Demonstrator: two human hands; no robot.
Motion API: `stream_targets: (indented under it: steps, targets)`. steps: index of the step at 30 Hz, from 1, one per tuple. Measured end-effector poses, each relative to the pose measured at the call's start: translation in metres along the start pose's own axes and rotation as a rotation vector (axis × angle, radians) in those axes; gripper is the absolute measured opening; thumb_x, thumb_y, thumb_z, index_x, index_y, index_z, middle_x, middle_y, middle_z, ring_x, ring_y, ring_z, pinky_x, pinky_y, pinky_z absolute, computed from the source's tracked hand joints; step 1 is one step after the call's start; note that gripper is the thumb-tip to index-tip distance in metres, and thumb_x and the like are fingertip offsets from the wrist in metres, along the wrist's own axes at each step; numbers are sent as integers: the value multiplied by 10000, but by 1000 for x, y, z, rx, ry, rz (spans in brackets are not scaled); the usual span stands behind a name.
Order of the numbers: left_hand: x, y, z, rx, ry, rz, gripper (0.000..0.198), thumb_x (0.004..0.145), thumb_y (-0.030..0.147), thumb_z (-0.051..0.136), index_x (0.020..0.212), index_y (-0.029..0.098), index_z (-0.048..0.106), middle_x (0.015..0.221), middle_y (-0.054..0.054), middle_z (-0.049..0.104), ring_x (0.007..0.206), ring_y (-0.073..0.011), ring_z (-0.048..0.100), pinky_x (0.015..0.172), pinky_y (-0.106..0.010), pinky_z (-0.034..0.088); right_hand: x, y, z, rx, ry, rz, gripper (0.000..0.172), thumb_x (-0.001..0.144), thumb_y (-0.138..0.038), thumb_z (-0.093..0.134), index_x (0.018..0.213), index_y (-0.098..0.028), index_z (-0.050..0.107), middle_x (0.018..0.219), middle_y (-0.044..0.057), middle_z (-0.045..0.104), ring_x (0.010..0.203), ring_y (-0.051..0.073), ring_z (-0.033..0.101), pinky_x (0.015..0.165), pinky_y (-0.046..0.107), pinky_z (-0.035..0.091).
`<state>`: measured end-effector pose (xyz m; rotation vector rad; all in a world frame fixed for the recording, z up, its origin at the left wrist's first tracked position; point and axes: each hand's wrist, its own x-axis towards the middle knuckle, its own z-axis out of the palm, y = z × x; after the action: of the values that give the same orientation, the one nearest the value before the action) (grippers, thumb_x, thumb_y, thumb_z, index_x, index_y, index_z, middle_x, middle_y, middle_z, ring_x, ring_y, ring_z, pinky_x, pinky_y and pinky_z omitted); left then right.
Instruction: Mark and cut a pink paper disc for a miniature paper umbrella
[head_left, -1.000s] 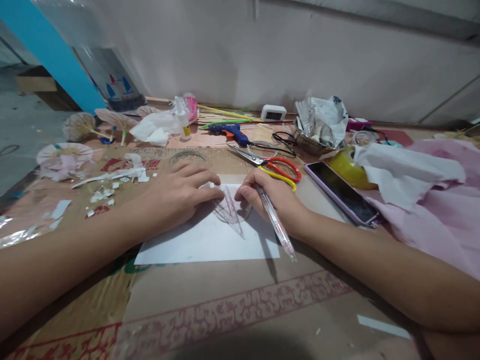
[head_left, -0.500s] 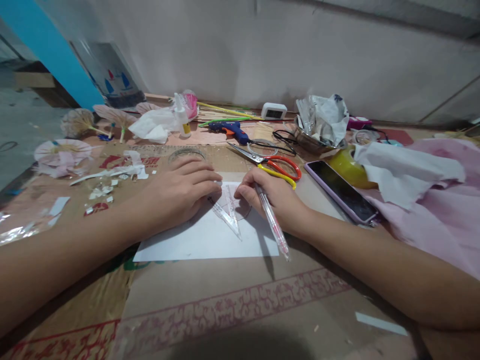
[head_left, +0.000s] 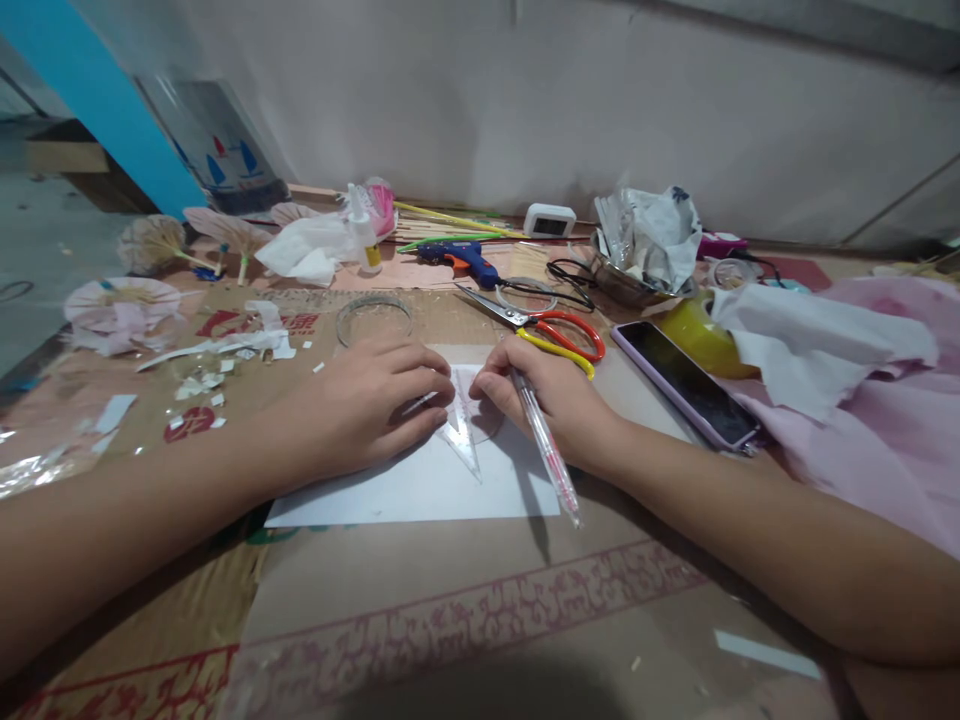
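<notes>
A white sheet of paper lies on the cardboard-covered table. On it rests a clear plastic triangle ruler. My left hand lies flat on the ruler, fingers stretched out and pressing it to the paper. My right hand is closed round a clear pen with a pink core, its tip hidden under my fingers beside the ruler's edge. A faint drawn circle shows on the paper under the ruler.
Red and yellow scissors, a blue glue gun, a phone, a yellow bowl, a glass ring, a glue bottle, paper umbrellas, scraps and pink cloth surround the sheet.
The triangle ruler has turned and slid a little under my left hand, which shifted right over it. My right hand keeps the pen at nearly the same spot.
</notes>
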<state>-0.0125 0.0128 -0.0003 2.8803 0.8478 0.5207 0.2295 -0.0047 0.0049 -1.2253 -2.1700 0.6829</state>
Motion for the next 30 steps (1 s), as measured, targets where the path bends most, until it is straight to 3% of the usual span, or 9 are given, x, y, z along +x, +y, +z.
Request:
stream_targets:
  steps: [15,30]
  targets:
    - [-1,-9,3,-27,19,10,254,1023,272,495,1145,225,713,1215,-73,715,1072,-232,662,929,-378,501,0,0,-1,20,-15,-12,150,993,-326,554,898,-217,592,822,12,702,763,172,633,706,290,414]
    - [-3,-5,3,-34,17,22,265,1020,311,510,1164,202,704,1231,-90,699,1066,-237,663,930,-388,504,-2,1,-1,-7,10,-75,171,1016,-329,546,931,-203,625,859,29,719,816,184,661,750,296,428]
